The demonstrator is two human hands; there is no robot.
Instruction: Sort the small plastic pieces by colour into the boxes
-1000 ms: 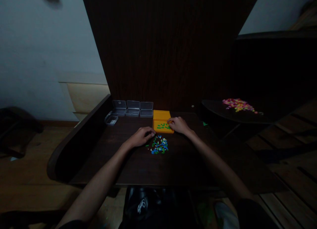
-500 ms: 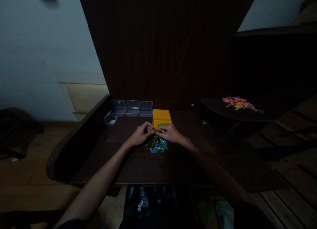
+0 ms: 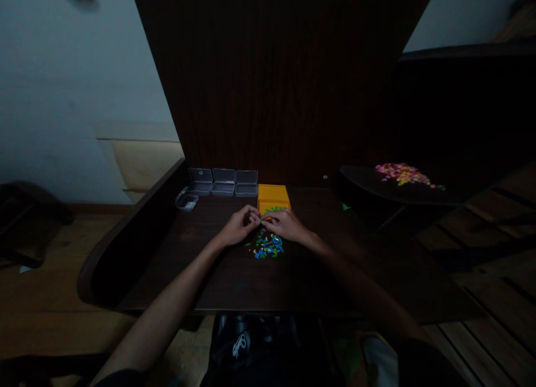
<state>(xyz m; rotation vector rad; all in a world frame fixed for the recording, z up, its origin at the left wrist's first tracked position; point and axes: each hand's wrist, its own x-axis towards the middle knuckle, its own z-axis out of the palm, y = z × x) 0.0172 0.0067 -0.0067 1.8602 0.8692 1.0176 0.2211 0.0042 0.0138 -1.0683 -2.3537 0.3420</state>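
A small heap of tiny green, blue and white pieces (image 3: 267,246) lies on the dark wooden table (image 3: 234,281). Just behind it stands an open orange box (image 3: 273,197) with green pieces inside. My left hand (image 3: 238,227) and my right hand (image 3: 286,225) meet fingertip to fingertip above the far edge of the heap, in front of the box. Both hands have their fingers pinched together; a small green piece shows between the fingertips, and I cannot tell which hand has it.
Three clear plastic boxes (image 3: 223,182) stand in a row left of the orange box, with one more (image 3: 187,201) in front of them. A second dark surface at the right carries a pile of pink and yellow pieces (image 3: 402,173). A raised rail (image 3: 125,230) borders the table's left side.
My right hand came back from the orange box to the heap's far edge, and my left hand moved up to meet it. In the last half second both stayed nearly still.
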